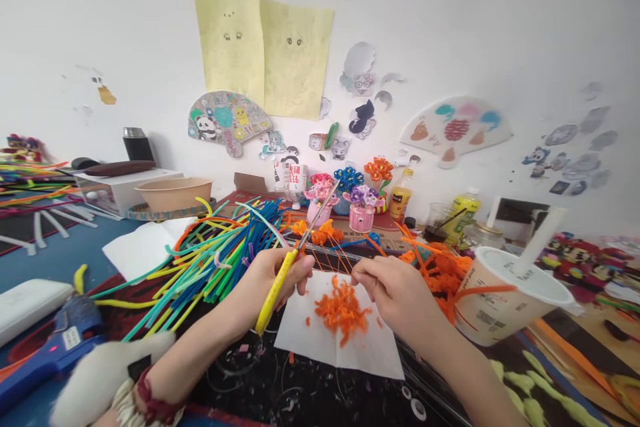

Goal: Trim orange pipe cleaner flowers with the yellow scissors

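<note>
My left hand (286,275) is closed round a pair of scissors (277,290) with yellow handles, the metal blades pointing up and away. Across from it, my right hand (395,290) has its fingers pinched together; whatever they hold is hidden. Thin orange stems (340,257) run between the two hands, and I cannot tell whether either hand grips them. Below lies a heap of orange fuzz clippings (343,312) on a white paper sheet (305,340). Orange pipe-cleaner flowers (323,233) lie beyond my left hand, and more orange pipe-cleaner pieces (440,273) beside my right.
Colourful pipe cleaners (235,260) spread out at left, near a blue glue gun (60,347) and a white plush (95,380). A lidded drink cup (500,300) with a straw stands at right. Small flower pots (361,219) and bottles (401,195) line the back.
</note>
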`<action>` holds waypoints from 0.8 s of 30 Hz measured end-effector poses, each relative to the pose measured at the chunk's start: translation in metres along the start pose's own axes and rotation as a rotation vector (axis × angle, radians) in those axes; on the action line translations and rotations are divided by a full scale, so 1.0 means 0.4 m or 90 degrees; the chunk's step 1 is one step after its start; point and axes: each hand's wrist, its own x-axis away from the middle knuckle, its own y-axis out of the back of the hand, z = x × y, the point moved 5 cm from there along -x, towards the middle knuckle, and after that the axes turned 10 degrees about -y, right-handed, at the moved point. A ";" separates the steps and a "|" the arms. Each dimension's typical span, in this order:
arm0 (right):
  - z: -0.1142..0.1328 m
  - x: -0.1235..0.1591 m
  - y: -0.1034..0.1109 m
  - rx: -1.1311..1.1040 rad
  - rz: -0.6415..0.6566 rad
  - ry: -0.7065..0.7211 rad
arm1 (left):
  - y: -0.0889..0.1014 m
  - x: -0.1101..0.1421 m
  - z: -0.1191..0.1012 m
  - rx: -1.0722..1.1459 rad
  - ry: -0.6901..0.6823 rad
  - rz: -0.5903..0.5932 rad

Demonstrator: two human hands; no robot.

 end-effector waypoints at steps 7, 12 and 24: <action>0.014 -0.002 0.010 -0.194 0.093 -0.087 | 0.009 0.001 -0.002 -0.001 -0.004 -0.012; 0.000 -0.003 0.010 -0.344 0.171 -0.129 | 0.032 0.000 0.011 0.002 0.022 -0.084; -0.023 -0.003 0.030 -0.589 0.108 -0.202 | 0.080 -0.014 0.048 -0.056 0.019 -0.191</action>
